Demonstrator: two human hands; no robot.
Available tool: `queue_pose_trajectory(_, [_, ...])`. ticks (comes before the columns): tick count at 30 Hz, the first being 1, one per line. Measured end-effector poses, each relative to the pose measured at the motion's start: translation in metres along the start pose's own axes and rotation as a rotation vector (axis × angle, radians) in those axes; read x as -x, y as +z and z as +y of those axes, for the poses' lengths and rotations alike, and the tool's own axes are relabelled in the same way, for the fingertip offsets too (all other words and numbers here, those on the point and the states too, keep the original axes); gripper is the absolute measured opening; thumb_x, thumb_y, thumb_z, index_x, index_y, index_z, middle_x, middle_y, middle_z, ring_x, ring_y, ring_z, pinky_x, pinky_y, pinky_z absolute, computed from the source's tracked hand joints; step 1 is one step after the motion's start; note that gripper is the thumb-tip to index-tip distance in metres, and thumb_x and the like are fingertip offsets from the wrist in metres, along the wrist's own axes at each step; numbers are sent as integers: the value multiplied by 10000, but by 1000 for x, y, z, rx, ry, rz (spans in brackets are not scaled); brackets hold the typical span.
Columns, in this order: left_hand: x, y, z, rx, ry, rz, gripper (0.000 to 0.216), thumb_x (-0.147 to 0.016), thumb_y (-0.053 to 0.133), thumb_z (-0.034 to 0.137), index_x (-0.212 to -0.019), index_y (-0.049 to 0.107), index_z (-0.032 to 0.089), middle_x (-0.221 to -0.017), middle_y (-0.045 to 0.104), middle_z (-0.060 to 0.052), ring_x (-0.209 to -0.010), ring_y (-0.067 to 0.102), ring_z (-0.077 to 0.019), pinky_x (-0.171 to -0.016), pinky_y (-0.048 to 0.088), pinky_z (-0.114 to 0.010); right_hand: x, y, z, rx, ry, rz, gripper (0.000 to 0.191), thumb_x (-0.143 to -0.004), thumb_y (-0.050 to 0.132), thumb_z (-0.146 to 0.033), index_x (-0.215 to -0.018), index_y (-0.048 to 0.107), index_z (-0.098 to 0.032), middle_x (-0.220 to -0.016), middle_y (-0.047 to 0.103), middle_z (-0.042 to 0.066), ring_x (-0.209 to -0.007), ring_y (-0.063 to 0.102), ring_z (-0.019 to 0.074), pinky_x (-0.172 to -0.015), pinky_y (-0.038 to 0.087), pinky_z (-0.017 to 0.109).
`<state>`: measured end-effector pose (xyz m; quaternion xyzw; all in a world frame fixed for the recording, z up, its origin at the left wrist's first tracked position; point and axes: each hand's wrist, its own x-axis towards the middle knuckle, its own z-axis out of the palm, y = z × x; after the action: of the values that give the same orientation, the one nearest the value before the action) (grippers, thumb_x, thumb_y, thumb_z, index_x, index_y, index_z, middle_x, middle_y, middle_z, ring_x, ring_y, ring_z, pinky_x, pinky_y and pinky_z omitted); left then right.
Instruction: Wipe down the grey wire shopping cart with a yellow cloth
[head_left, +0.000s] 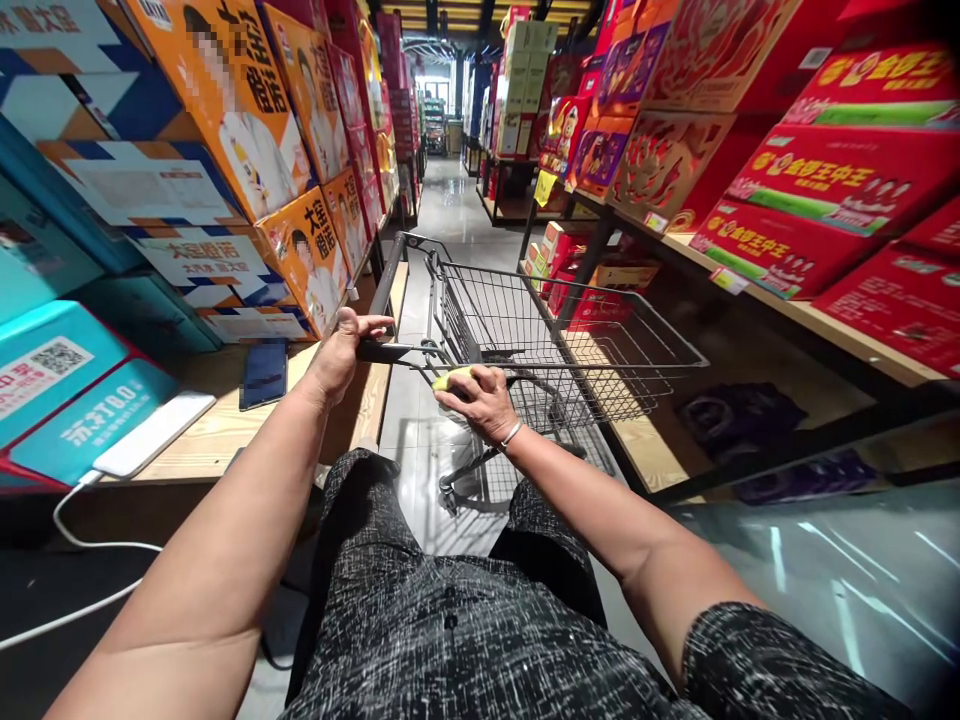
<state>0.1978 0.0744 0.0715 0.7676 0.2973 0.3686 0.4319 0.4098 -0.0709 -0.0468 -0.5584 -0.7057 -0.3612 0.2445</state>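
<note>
A grey wire shopping cart [562,310] stands crosswise before me, its basket pointing right. My left hand [343,350] is closed around the near end of the cart's black handle [387,285], fingers lying across it. Under my right hand [484,400], a yellow cloth [454,379] is pressed against the cart's frame near the handle corner. The fingers are bent over the cloth and hide part of it. From this angle the basket shows only its wire mesh.
Orange drink cartons [225,100] are stacked on the left shelf, with a dark phone [264,375] and a white power bank [155,434] with a cable at its edge. Red boxes [817,180] fill the right shelf. A tiled aisle [450,190] runs ahead between shelves.
</note>
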Motion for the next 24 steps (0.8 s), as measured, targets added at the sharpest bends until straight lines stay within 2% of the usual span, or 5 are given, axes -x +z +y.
queue_pose_trajectory(6, [9, 28, 18, -804, 203, -104, 516, -1038, 297, 530, -1201, 713, 274, -1297, 672, -91, -1306, 510, -331, -1160, 132, -624, -42, -2, 5, -19, 9, 16, 355, -963, 622, -351, -1286, 636, -499, -1401, 581, -16, -1313, 343, 275, -1066, 264, 482])
queue_pose_trajectory(12, [19, 32, -6, -983, 393, -187, 669, -873, 669, 515, -1486, 500, 306, -1529, 485, -93, -1392, 397, -341, -1197, 116, -543, 37, 23, 20, -35, -29, -277, 271, -966, 611, -297, -1148, 717, -469, -1335, 657, -23, -1244, 433, 242, -989, 285, 458])
queue_pose_trajectory(17, [15, 31, -12, -1024, 371, -186, 900, -734, 824, 379, -1534, 416, 325, -1624, 358, -93, -1480, 277, -373, -1216, -6, -581, 63, 17, 25, -61, 72, -438, 239, -962, 610, -283, -1091, 744, -433, -1299, 678, 4, -1195, 459, 231, -947, 308, 436])
queue_pose_trajectory(21, [4, 20, -5, -830, 329, -264, 890, -748, 780, 443, -1546, 408, 306, -1600, 410, -97, -1487, 296, -378, -1219, 37, -584, 14, 0, 18, -109, 71, -273, 293, -983, 582, -333, -1216, 685, -477, -1362, 640, -18, -1248, 411, 254, -1004, 282, 471])
queue_pose_trajectory(24, [-9, 2, 3, -391, 253, -229, 807, -878, 577, 605, -1573, 370, 252, -1511, 527, -115, -1426, 420, -336, -1209, 203, -523, -48, -9, 2, -134, -11, -200, 377, -987, 567, -343, -1321, 601, -516, -1446, 569, -37, -1327, 355, 278, -1061, 245, 515])
